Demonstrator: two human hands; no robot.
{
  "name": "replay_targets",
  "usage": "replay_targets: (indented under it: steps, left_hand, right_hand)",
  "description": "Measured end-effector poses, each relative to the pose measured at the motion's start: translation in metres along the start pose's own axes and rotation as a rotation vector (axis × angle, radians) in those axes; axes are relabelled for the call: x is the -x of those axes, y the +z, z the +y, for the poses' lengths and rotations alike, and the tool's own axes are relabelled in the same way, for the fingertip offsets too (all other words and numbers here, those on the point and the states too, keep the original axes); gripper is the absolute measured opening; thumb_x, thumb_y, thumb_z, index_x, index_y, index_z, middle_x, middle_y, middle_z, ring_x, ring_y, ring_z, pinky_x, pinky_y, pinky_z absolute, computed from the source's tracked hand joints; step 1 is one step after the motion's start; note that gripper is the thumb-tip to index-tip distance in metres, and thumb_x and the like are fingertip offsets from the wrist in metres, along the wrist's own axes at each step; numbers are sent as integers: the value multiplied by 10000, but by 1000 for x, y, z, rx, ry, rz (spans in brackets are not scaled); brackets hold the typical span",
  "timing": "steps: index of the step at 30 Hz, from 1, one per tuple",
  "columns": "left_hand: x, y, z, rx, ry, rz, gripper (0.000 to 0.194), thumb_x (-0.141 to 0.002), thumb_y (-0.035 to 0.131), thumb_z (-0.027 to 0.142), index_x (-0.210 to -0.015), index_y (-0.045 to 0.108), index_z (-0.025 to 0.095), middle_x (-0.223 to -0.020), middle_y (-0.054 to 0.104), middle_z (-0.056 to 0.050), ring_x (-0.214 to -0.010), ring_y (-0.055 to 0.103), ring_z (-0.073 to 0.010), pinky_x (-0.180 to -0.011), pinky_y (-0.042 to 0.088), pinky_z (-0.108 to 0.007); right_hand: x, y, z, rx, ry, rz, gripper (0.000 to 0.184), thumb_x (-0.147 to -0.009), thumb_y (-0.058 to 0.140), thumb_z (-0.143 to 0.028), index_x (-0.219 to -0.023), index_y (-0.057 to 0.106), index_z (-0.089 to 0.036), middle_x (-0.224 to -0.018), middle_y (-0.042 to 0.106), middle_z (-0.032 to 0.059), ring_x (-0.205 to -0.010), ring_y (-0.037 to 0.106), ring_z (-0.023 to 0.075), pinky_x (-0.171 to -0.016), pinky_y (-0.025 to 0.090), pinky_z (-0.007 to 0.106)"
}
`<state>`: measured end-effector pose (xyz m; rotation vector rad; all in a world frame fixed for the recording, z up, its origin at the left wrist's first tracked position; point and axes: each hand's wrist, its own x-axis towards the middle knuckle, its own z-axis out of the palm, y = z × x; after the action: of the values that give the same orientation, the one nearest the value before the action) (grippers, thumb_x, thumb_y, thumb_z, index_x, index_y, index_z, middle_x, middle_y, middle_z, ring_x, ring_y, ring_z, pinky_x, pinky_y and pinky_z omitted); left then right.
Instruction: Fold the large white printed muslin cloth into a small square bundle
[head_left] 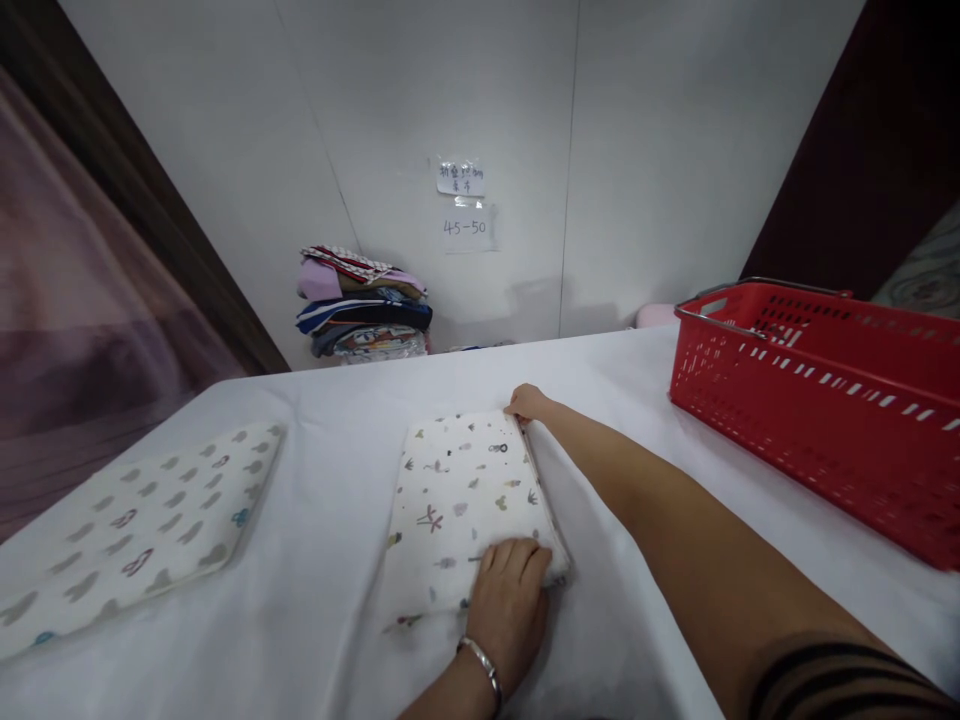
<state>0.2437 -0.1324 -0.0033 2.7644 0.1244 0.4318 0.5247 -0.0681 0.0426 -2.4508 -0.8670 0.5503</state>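
Note:
A folded white cloth (457,490) with small printed figures lies in the middle of the white-covered table. At its far right corner, my right hand (527,402) pinches the edge between thumb and fingers. My left hand (511,590), with a silver bracelet at the wrist, grips the near right corner, its fingers bent over the top and the thumb hidden. Several layers show along the cloth's right side. Over on the left lies a second folded white cloth (161,515) with a grey and red print, apart from both hands.
A red plastic basket (810,430) with a metal handle stands on the table (315,560) at the right. Beyond the far edge is a pile of folded clothes (367,300) by the wall. Paper labels (466,228) hang above it. A sheer curtain (90,300) is at left.

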Motion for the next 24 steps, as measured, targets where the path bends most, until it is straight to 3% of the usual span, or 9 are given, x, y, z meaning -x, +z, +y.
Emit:
replay_targets:
  steps: [4,9,17,21,24]
  left_hand:
    - [1,0,0,8,5,-11,440,-654,458,25,-1043,526,217,-1028,560,-27,-935,464,-208,-843,384,-385]
    - [1,-1,0,10,-1,-19,445,-654,460,25,-1051,523,216,-1036,553,-25,-944,455,-205,-857,376,-385]
    - [0,-3,-1,-27,14,-31,420,-669,470,30,-1041,530,216,-1024,568,-19,-936,475,-197,-845,390,-373]
    - [-1,-3,0,-51,21,-34,390,-686,470,33,-1029,543,205,-996,579,-28,-918,489,-201,-824,404,-377]
    - [-1,-3,0,-47,24,-33,370,-690,471,36,-1011,548,202,-971,579,-32,-896,494,-201,-804,413,-375]
  right_hand:
    - [-2,-3,-2,144,-60,-14,154,-730,621,-249,-698,685,-113,-749,689,102,-754,638,202,-636,448,221]
    - [-1,-1,-6,248,-139,39,190,-697,637,-236,-847,683,-128,-993,661,115,-955,586,237,-749,433,242]
    - [1,-8,-10,229,-161,56,207,-759,562,-236,-912,675,-152,-955,675,71,-862,609,177,-675,438,205]
    - [-2,-12,-1,218,-118,44,208,-771,550,-234,-884,681,-118,-815,689,79,-724,622,157,-616,432,202]
    - [-1,-6,9,225,-94,61,173,-737,583,-215,-827,684,-107,-814,686,97,-756,620,178,-624,426,214]
